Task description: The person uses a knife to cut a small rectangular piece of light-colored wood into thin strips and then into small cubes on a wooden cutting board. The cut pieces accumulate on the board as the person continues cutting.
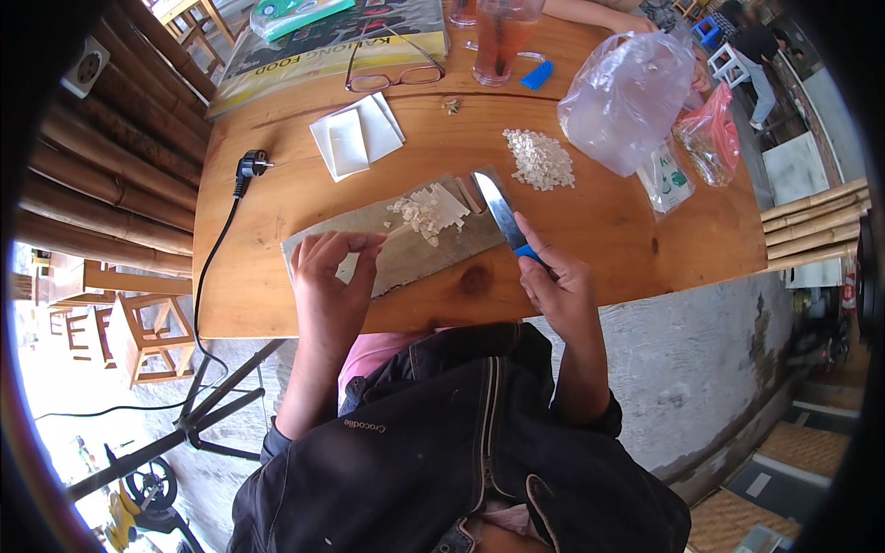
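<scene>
My right hand [560, 284] grips a knife [499, 208] by its blue handle, the blade pointing up and away over the right end of a grey flat board [419, 265]. Over the board's left part, my left hand [330, 269] is closed in a pinch on what looks like a thin pale strip. Just beyond those fingertips, small chopped white pieces [430, 215] lie heaped on the board, with a few longer strips among them. To the right of the blade, a separate pile of chopped white bits [537, 159] rests on the wooden table.
Folded white paper [356, 138], eyeglasses [395, 79] and a black plug [252, 166] with its cord lie at the left. A drink glass [502, 46], a blue cap-like piece [536, 75] and plastic bags [627, 100] stand farther back. Another person's arm [599, 13] rests at the far edge.
</scene>
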`<state>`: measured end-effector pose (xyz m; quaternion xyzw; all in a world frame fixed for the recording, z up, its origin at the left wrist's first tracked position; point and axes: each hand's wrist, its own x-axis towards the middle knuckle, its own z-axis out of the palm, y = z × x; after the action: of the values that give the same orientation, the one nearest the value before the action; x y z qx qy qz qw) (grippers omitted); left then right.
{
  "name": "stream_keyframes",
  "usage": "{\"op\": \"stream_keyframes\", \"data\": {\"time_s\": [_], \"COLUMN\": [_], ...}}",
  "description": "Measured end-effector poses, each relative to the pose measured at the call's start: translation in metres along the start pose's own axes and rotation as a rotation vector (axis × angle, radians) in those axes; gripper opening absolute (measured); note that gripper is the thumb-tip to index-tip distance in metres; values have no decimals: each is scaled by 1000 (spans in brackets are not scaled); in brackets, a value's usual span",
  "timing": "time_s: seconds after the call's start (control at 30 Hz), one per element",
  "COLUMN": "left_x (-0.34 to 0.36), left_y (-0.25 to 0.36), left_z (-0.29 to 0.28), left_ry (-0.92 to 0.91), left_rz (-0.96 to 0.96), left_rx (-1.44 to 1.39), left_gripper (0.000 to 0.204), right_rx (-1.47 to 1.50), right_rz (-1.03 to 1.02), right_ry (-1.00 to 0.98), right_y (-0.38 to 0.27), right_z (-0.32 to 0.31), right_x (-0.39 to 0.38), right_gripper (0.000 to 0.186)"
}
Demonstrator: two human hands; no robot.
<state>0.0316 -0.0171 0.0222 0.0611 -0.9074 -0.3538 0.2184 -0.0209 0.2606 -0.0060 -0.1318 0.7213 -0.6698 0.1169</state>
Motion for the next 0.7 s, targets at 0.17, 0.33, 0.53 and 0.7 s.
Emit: {"op": "stream_keyframes", "data": {"time_s": [0.17, 0.33, 0.53, 0.7], "left_x": [-16, -20, -21, -22], "left_y": [-12, -16, -15, -16], "left_z": [8, 9, 9, 10], "left_ry": [21, 13, 2, 21], "left_rz": [34, 85, 113, 93], "left_rx": [117, 200, 231, 203], "left_gripper": [12, 15, 16, 19], "right_rx": [-67, -75, -73, -152], "right_rz": [-99, -90, -28, -12], "right_ry": [-3, -20, -6, 8], "right_y": [7, 5, -1, -4], "right_z": [1, -1, 2, 4], "right_x": [1, -1, -3, -6], "right_gripper": [50, 50, 48, 46]}}
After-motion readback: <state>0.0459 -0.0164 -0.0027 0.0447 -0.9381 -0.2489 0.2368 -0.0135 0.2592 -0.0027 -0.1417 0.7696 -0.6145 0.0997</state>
